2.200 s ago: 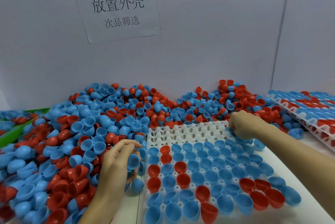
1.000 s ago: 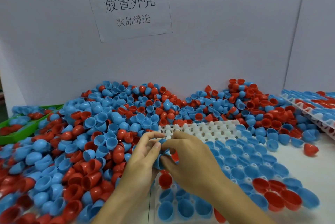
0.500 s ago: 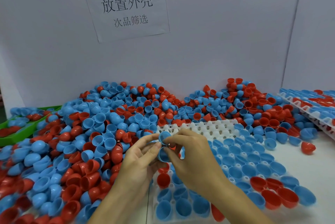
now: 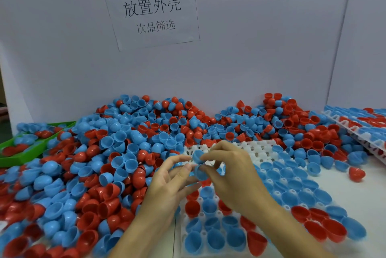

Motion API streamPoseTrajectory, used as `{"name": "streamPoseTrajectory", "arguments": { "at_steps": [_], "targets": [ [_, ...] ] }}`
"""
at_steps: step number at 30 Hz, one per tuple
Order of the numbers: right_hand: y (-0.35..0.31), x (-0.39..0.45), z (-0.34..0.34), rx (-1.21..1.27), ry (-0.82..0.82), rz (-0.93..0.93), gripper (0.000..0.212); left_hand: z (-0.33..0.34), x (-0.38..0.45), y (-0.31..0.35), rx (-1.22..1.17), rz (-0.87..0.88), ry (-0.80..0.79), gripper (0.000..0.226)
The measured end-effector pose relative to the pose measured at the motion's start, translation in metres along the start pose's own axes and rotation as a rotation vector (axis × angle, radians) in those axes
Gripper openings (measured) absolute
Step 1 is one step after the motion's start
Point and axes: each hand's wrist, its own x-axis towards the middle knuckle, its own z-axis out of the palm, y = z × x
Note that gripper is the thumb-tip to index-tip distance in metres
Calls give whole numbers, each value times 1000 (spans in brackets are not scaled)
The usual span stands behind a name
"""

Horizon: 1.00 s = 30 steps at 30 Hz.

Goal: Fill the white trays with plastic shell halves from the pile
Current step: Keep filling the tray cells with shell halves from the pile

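Blue shell halves (image 4: 198,156) are sitting between our two hands above the far-left part of the white tray (image 4: 255,149); a second blue one (image 4: 201,172) is showing just below the first. The pile of red and blue shell halves (image 4: 117,153) is spreading from nine o'clock round to one o'clock of the tray, crowding its far and left edges. At nine o'clock a green bin (image 4: 12,160) is lying under shells; at three o'clock a stack of filled trays (image 4: 359,130) is leaning, and a loose red shell half (image 4: 356,173) is lying on the table. A paper sign (image 4: 151,10) is hanging at twelve. Our right hand (image 4: 234,176) is pinching the upper blue shell with curled fingertips. Our left hand (image 4: 169,182) is reaching in with fingers half spread, fingertips (image 4: 188,167) touching the lower shell. We cannot tell which way the held shells' open mouths are pointing.
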Motion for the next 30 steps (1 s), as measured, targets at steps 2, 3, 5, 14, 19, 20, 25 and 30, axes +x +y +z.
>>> {"name": "streamPoseTrajectory", "arguments": {
  "at_steps": [2,3,5,14,19,20,25,30],
  "targets": [
    [9,14,-15,-28,26,47,17,-3,1,1,22,9,55,36],
    [16,23,-25,-52,34,73,18,-5,3,1,21,9,83,33],
    [34,42,-45,-111,28,115,20,-8,6,1,8,4,126,23],
    [132,75,-90,-515,-284,376,16,-12,9,0,65,-2,189,13],
    [161,66,-82,-636,-451,415,16,-13,10,-2,104,-7,222,9],
    [164,65,-79,-647,-475,420,18,-13,10,-2,112,-7,222,9],
    [166,65,-72,-676,-522,410,23,-14,9,-3,163,-1,217,11],
    [164,70,-72,-664,-574,380,22,-15,9,-5,275,25,202,17]
  ]
}}
